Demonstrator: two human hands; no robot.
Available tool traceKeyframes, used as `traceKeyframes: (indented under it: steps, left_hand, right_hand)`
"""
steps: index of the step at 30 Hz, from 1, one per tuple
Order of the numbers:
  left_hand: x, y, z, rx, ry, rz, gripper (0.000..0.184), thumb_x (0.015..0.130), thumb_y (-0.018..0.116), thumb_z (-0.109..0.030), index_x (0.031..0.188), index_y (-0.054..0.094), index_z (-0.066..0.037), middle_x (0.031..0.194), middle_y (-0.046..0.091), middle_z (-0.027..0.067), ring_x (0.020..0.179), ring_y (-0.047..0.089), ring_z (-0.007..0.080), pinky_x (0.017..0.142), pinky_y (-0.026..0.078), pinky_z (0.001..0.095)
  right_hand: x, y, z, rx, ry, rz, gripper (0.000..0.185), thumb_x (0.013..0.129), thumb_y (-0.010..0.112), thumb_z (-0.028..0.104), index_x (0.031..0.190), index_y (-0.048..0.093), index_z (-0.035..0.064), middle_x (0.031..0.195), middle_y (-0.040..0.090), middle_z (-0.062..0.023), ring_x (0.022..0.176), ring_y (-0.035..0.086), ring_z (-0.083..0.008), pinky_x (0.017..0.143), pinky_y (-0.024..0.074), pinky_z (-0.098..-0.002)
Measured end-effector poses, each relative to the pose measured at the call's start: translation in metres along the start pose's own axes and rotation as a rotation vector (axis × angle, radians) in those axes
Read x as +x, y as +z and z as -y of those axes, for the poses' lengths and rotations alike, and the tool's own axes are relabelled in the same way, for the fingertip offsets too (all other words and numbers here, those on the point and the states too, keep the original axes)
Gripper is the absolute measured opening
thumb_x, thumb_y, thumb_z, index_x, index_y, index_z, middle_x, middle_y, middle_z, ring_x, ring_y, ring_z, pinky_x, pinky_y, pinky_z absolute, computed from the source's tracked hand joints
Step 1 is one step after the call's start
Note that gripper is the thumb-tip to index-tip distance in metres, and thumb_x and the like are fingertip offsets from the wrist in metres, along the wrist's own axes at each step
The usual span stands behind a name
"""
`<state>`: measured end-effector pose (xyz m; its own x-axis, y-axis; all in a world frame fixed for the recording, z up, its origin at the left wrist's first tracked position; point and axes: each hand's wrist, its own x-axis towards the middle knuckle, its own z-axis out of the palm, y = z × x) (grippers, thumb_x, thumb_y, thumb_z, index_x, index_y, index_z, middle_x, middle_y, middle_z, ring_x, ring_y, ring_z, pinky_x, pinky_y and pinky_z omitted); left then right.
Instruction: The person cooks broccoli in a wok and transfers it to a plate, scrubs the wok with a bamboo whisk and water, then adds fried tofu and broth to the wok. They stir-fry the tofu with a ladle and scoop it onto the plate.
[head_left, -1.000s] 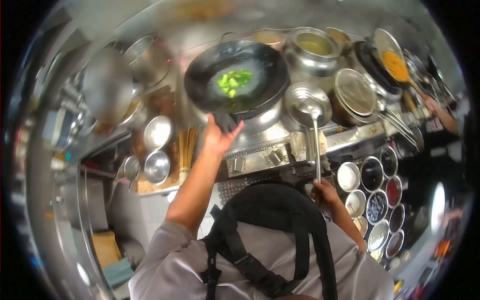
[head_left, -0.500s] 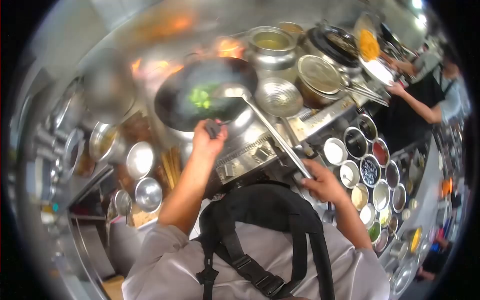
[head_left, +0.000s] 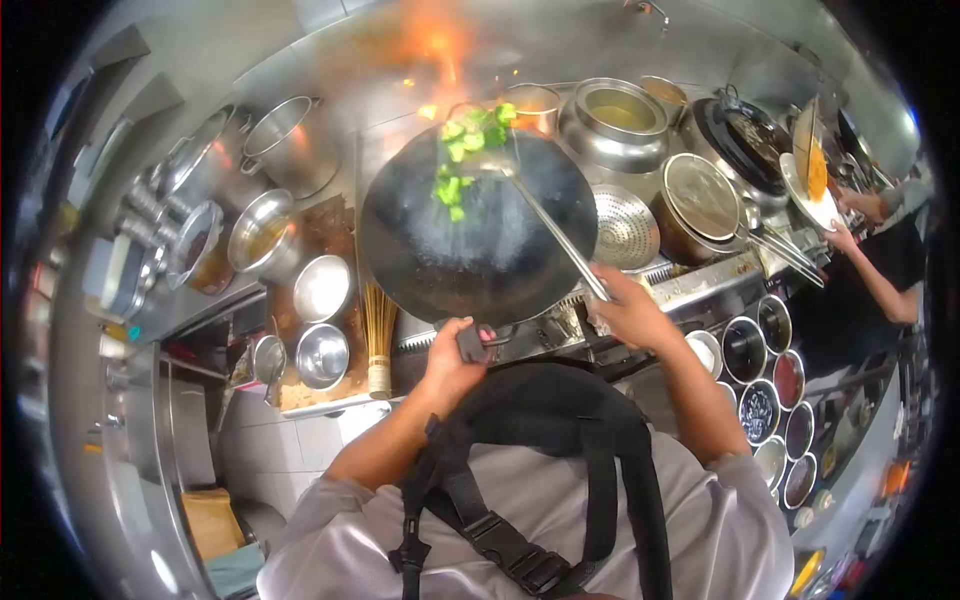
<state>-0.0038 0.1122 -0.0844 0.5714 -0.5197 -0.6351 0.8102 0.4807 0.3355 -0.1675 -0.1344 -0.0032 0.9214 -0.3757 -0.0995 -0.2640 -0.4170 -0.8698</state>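
My left hand (head_left: 455, 358) is closed around a dark grey pad (head_left: 473, 345) at the near loop handle of a large black wok (head_left: 480, 270). The wok is tilted, its inside facing me, with a haze over the lower part. My right hand (head_left: 632, 312) grips the long metal shaft of a ladle (head_left: 555, 232), whose head reaches into the wok's upper part. Chopped green vegetables (head_left: 465, 140) are spread near the far rim beside the ladle head, some seemingly in the air. An orange flame (head_left: 435, 45) rises behind the rim.
To the right stand a perforated strainer (head_left: 625, 228), a metal pot of yellowish liquid (head_left: 620, 110) and several seasoning tubs (head_left: 760, 408). Left are metal bowls (head_left: 322, 290) and a bamboo brush (head_left: 379, 345). Another person's hand (head_left: 842, 238) holds a white plate (head_left: 805, 195) at far right.
The wok has tipped up toward me and its handle has come nearer my body. The vegetables have gone from the wok's middle to its far rim. The flame behind flares higher.
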Motion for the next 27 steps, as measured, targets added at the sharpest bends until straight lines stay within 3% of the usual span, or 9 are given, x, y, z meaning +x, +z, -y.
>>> traceKeyframes:
  steps: [1,3,8,11,13,14,18,23,27]
  left_hand:
    - [-0.003,0.008,-0.005,-0.059,-0.004,0.061,0.015,0.086,0.061,-0.01,0.096,0.05,-0.008,0.083,0.055,0.0109,0.073,0.056,0.0222,0.072,0.054,0.04]
    - [0.0,0.033,-0.02,-0.147,-0.037,0.191,0.015,0.088,0.059,-0.013,0.096,0.048,-0.007,0.084,0.055,0.0112,0.073,0.056,0.0215,0.076,0.053,0.0406]
    - [0.076,0.06,-0.038,-0.084,-0.004,0.153,0.017,0.09,0.059,-0.015,0.099,0.046,-0.006,0.083,0.057,0.0109,0.072,0.058,0.0221,0.069,0.055,0.04]
    - [0.094,0.023,-0.015,-0.019,0.02,0.177,0.017,0.087,0.063,-0.014,0.095,0.051,-0.005,0.081,0.056,0.0103,0.072,0.058,0.024,0.073,0.055,0.0407]
    - [0.039,0.013,0.008,0.015,0.063,0.091,0.016,0.085,0.064,-0.013,0.094,0.051,-0.008,0.08,0.056,0.0091,0.071,0.058,0.0216,0.072,0.055,0.04]
    - [0.022,0.001,0.01,0.062,0.047,0.146,0.016,0.085,0.063,-0.013,0.094,0.051,-0.008,0.081,0.055,0.0085,0.071,0.057,0.0212,0.07,0.055,0.0398]
    - [-0.001,0.045,-0.016,-0.14,-0.003,0.127,0.016,0.089,0.058,-0.012,0.099,0.048,-0.005,0.084,0.057,0.0115,0.072,0.056,0.0252,0.071,0.053,0.0392]
    - [0.089,0.055,-0.04,-0.073,0.041,0.16,0.018,0.089,0.06,-0.012,0.1,0.048,-0.005,0.085,0.058,0.0117,0.074,0.058,0.0236,0.07,0.055,0.0392]
    - [0.06,0.017,-0.012,-0.042,0.063,0.118,0.013,0.088,0.061,-0.013,0.095,0.051,-0.008,0.08,0.056,0.0105,0.076,0.058,0.0248,0.071,0.055,0.0424]
  right_hand:
    - [-0.016,-0.02,0.016,0.165,0.194,0.106,0.052,0.089,0.061,0.008,0.139,0.045,0.0079,0.069,0.061,-0.0089,0.049,0.055,-0.0134,0.044,0.0429,-0.0276]
    - [-0.031,-0.051,0.005,0.33,0.257,0.222,0.053,0.09,0.06,0.005,0.14,0.044,0.0088,0.065,0.058,-0.0043,0.046,0.051,-0.0091,0.04,0.0384,-0.0238]
    - [-0.001,-0.054,0.016,0.085,0.277,0.272,0.052,0.088,0.062,0.009,0.138,0.047,0.0132,0.067,0.057,-0.003,0.048,0.053,-0.0106,0.041,0.0415,-0.026]
    - [0.035,-0.01,-0.006,-0.01,0.097,0.123,0.056,0.089,0.061,0.009,0.142,0.042,0.0119,0.066,0.057,-0.0035,0.047,0.051,-0.0119,0.039,0.0396,-0.0274]
    - [0.043,0.011,-0.026,-0.322,-0.182,-0.025,0.057,0.089,0.063,0.011,0.142,0.042,0.011,0.069,0.056,-0.0019,0.049,0.05,-0.0093,0.042,0.0413,-0.0274]
    - [0.035,0.002,-0.023,-0.319,-0.187,-0.031,0.057,0.089,0.063,0.011,0.142,0.042,0.011,0.069,0.056,-0.0019,0.049,0.05,-0.0093,0.042,0.0413,-0.0274]
    - [-0.013,-0.059,0.004,0.21,0.228,0.244,0.056,0.089,0.062,0.005,0.141,0.043,0.0082,0.069,0.056,-0.0016,0.051,0.051,-0.0068,0.043,0.042,-0.0254]
    - [0.005,-0.051,0.024,0.082,0.285,0.277,0.054,0.089,0.061,0.005,0.14,0.045,0.0109,0.068,0.055,-0.0027,0.052,0.052,-0.0094,0.044,0.043,-0.0251]
    - [0.055,0.013,-0.024,-0.259,-0.084,-0.023,0.053,0.09,0.062,0.014,0.139,0.045,0.0095,0.07,0.059,-0.0088,0.054,0.056,-0.014,0.05,0.0467,-0.0322]
